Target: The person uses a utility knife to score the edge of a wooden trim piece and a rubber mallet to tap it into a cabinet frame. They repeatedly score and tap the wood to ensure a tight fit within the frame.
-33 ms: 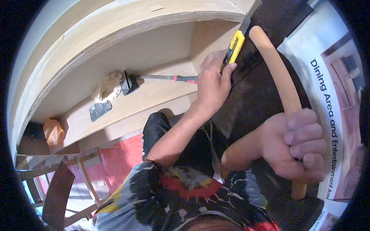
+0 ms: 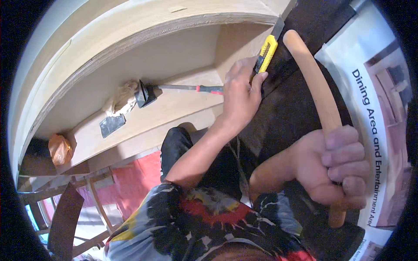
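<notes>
Yellow cutter (image 2: 268, 48), upper centre, is gripped in the left hand (image 2: 241, 89); its blade is held at the plywood edge (image 2: 244, 18), contact uncertain. Wooden handle (image 2: 315, 85), right of frame, is enclosed by the right fist (image 2: 333, 167). Blade placement is judged in hand; steady alignment is called for. Red-handled tool (image 2: 202, 88), centre, is partly hidden by the left hand.

A dark gap lies between the yellow knife (image 2: 266, 54) and the wooden stick (image 2: 313, 82), narrow at upper right and widening toward the centre. The plywood edge (image 2: 152, 32) blocks passage across the top. Upper left of centre, the compartment (image 2: 183, 56) offers room above the red-handled tool (image 2: 199, 88); the right grip (image 2: 333, 167) obstructs the lower right.
</notes>
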Motion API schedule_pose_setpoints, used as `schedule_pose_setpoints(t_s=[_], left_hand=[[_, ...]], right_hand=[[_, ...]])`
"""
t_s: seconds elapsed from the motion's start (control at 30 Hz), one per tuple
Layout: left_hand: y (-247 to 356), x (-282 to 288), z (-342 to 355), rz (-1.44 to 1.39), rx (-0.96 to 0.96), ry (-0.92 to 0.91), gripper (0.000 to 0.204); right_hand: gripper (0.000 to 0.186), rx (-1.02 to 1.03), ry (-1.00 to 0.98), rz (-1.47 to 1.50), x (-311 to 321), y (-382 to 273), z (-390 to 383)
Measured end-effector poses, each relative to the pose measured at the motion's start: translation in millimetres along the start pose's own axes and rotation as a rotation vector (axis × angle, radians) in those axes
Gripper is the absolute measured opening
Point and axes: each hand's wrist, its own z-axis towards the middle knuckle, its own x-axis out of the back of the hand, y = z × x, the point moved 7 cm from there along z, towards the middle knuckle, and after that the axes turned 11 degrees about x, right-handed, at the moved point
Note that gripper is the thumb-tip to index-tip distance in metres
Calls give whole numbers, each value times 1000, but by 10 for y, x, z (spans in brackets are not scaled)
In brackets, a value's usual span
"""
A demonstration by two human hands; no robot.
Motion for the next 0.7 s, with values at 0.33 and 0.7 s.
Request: schedule_pose_setpoints(t_s=[0.33, 0.7], left_hand=[[38, -3, 21, -13, 3, 8, 32], [53, -3, 30, -12, 0, -6, 34]], right_hand=[[46, -19, -100, 76, -44, 160, 173], [45, 88, -35, -23, -102, -30, 65]])
